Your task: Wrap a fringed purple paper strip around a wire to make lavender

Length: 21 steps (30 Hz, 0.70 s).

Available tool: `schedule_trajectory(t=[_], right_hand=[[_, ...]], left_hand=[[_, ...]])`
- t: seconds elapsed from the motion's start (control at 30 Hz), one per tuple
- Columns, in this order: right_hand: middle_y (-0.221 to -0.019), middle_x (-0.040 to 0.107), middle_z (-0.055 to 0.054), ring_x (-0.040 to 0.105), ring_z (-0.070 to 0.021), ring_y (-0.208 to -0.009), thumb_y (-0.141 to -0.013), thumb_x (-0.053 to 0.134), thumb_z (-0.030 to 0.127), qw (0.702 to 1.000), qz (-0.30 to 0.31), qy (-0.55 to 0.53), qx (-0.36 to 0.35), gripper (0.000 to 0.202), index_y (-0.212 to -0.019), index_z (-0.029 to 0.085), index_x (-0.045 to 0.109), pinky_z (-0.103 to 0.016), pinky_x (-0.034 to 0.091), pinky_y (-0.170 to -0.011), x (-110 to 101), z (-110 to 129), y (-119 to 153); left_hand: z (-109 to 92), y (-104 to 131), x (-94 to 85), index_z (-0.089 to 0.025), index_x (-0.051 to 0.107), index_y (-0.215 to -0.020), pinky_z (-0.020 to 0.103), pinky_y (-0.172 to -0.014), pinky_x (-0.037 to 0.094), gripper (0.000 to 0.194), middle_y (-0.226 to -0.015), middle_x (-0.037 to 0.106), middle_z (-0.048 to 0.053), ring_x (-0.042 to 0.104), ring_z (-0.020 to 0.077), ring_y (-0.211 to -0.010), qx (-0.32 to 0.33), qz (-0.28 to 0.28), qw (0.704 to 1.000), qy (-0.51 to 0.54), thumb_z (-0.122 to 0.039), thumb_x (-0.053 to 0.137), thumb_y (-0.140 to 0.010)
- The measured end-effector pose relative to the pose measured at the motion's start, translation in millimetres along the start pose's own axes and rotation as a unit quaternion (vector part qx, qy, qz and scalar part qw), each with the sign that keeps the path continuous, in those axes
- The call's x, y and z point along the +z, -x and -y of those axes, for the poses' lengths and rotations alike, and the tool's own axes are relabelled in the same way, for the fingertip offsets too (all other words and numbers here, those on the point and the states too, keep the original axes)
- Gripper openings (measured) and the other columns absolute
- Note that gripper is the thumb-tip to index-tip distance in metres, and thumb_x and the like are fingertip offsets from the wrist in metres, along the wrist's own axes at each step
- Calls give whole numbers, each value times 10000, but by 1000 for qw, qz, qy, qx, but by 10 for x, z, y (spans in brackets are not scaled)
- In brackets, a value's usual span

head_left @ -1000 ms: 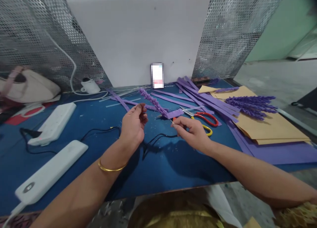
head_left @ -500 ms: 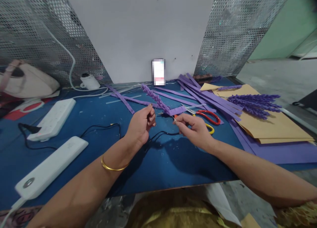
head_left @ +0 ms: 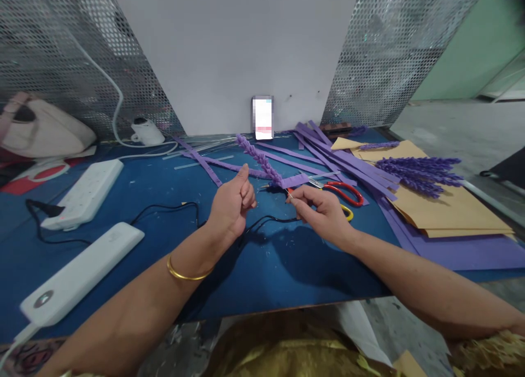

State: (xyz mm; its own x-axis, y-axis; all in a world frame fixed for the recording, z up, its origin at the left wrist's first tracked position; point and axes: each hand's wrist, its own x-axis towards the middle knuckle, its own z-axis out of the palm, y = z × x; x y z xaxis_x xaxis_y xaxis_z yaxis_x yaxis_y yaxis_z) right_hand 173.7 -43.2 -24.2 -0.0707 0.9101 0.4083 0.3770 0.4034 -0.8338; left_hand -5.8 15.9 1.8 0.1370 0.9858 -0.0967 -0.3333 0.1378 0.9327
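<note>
In my right hand (head_left: pixel 322 216) is the thin stem of a purple paper lavender sprig (head_left: pixel 258 159), pinched between thumb and fingertips. The sprig tilts up and to the left, and a short purple strip (head_left: pixel 296 179) sticks out to the right from its lower end. My left hand (head_left: pixel 234 202) is left of the sprig's lower end and apart from it. Its fingers are curled in with the thumb raised, and nothing shows in them. Scissors with red and yellow handles (head_left: pixel 346 192) lie just beyond my right hand. A red tool (head_left: pixel 290 192) is partly hidden behind the stem.
Purple strips (head_left: pixel 344 161) lie across the blue table (head_left: pixel 262 278). Finished lavender sprigs (head_left: pixel 422 172) rest on tan sheets (head_left: pixel 459 213) at right. A power strip (head_left: pixel 88 194) and a long white device (head_left: pixel 84 273) with cords are at left. A phone (head_left: pixel 263 117) leans on the back board.
My left thumb has lifted and straightened upward, and the left hand has drawn slightly away from the sprig. My right hand keeps its pinch on the stem. The view has shifted slightly.
</note>
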Motion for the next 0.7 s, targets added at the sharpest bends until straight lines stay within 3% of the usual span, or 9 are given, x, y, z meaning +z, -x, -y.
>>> schedule_trajectory(t=[0.13, 0.2, 0.27, 0.37, 0.43, 0.5, 0.57, 0.7], right_hand=[[-568, 556, 23, 531, -110, -522, -916, 544, 237, 1000, 0, -17, 5, 151, -824, 167, 641, -236, 419, -510, -1, 5, -4], [-571, 555, 24, 528, -108, -521, -916, 546, 238, 1000, -2, -24, 9, 146, -830, 166, 641, -234, 421, -509, -1, 4, -6], [-572, 551, 26, 520, -105, -519, -915, 549, 237, 999, -3, -33, 15, 143, -832, 166, 641, -232, 419, -504, -2, -1, -7], [-577, 550, 28, 522, -104, -520, -912, 558, 239, 998, -1, -53, 26, 137, -831, 169, 644, -230, 427, -508, -8, -19, -7], [-588, 557, 28, 523, -101, -516, -911, 568, 247, 997, 4, -73, 37, 132, -838, 172, 649, -228, 431, -503, -13, -33, -6], [-594, 562, 28, 523, -98, -510, -913, 572, 255, 994, 9, -94, 49, 131, -850, 174, 653, -222, 430, -493, -16, -40, -5], [-592, 561, 30, 521, -96, -504, -915, 568, 255, 993, 16, -106, 56, 131, -857, 173, 653, -217, 425, -483, -14, -39, -5], [-575, 545, 36, 514, -95, -494, -908, 564, 261, 992, 43, -105, 63, 136, -830, 175, 636, -217, 430, -485, 12, -16, 0]], left_hand=[[26, -12, 2, -178, 649, -590, 229, -510, 351, 340, -588, 586, -5, 447, 86, -524, 44, -22, 999, -17, -429, 878, -613], [22, -9, 0, -165, 725, -698, 221, -497, 332, 309, -632, 625, 4, 448, 79, -527, 46, -25, 998, -26, -389, 900, -578], [11, -1, -5, -166, 704, -634, 231, -471, 310, 324, -523, 538, -19, 392, 76, -472, 44, -29, 998, -29, -441, 874, -621], [3, 3, -13, -202, 537, -454, 259, -469, 325, 510, -408, 375, -39, 352, 94, -430, 64, -53, 996, -30, -559, 756, -746], [11, -1, -9, -203, 594, -517, 259, -539, 385, 405, -493, 513, -14, 474, 116, -519, 99, -86, 990, -44, -484, 798, -726], [28, 2, 6, -200, 727, -741, 247, -667, 438, 238, -726, 677, 7, 590, 133, -709, 115, -96, 987, -53, -321, 889, -614], [49, 24, 31, -195, 761, -862, 252, -761, 449, 353, -851, 717, 19, 615, 145, -816, 89, -68, 992, -60, -265, 915, -551], [94, 105, 78, -161, 756, -729, 272, -744, 448, 305, -750, 705, 36, 599, 155, -746, 23, -7, 996, -87, -384, 899, -578]])
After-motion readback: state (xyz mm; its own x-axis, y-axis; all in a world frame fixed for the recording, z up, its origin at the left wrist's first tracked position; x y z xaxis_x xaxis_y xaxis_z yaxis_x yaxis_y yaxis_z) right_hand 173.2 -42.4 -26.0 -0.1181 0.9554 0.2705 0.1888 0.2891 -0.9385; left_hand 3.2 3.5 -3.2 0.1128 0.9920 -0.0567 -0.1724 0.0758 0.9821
